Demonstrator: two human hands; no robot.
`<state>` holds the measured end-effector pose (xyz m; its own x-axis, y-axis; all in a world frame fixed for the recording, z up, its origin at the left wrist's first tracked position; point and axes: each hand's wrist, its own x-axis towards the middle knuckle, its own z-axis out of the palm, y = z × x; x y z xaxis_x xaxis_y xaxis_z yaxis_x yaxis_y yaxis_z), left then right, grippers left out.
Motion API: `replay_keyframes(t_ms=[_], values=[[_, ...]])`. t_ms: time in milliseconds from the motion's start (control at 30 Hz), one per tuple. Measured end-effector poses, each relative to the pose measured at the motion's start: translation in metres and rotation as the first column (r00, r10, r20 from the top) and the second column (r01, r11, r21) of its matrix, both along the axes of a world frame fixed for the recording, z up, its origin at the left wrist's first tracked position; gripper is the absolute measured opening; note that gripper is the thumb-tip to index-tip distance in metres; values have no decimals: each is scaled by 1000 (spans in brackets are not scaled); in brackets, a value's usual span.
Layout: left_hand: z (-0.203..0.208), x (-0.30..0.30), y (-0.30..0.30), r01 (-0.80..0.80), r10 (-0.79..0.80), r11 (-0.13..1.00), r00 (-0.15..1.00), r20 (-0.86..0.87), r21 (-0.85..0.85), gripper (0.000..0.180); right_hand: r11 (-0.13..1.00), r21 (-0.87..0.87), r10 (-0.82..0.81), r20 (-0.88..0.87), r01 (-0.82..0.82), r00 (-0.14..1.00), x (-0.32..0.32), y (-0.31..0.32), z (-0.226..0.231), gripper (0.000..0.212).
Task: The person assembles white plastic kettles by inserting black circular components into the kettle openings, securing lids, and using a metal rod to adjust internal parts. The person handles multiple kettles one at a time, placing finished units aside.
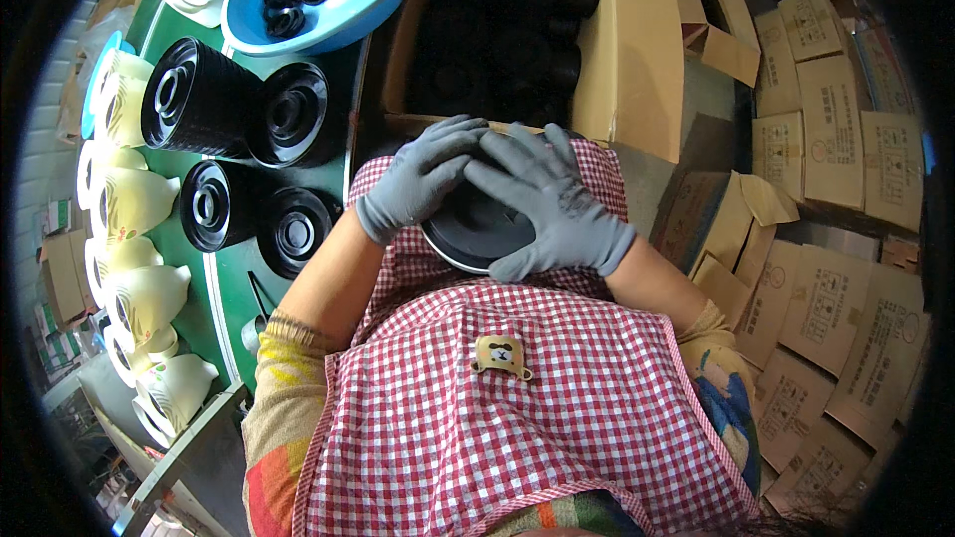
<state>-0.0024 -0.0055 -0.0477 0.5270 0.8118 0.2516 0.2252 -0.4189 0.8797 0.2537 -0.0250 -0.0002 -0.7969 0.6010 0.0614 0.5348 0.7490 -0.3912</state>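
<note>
A round black lid-like piece (476, 231) with a pale rim lies over my lap, partly hidden under my hands. My left hand (423, 177), in a grey work glove, closes over its far left side with the fingers together and bent. On the right, my right hand (547, 201), gloved the same way, lies across the piece with fingers spread and thumb stretched toward its near edge. The fingertips of both hands come close together above it. Beneath is a red-and-white checked apron (497, 418).
Stacks of black round lids (199, 99) stand on the green table (224, 288) at left. A blue basin (338, 35) there holds black rings. Pale curved pieces (139, 199) line the table. Ahead sits an open carton (627, 50) of black parts; cardboard boxes (831, 109) pile up right.
</note>
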Motion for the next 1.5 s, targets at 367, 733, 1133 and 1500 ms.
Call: replay_keyframes(t_ms=[367,733,1133,1500], values=[[30,5,-9,-254,312,891,945,-100,376,42,998,-8,66,-45,-67,997,11,2,17,114],[43,-10,-17,-290,330,899,941,-72,327,38,997,-75,7,-96,-14,995,24,13,11,116],[31,4,-10,-434,481,846,872,-91,308,37,999,-38,-33,-100,29,994,18,19,-2,116],[23,9,-16,-280,279,952,960,-24,-125,40,998,65,7,-6,-6,1000,10,16,-5,121]])
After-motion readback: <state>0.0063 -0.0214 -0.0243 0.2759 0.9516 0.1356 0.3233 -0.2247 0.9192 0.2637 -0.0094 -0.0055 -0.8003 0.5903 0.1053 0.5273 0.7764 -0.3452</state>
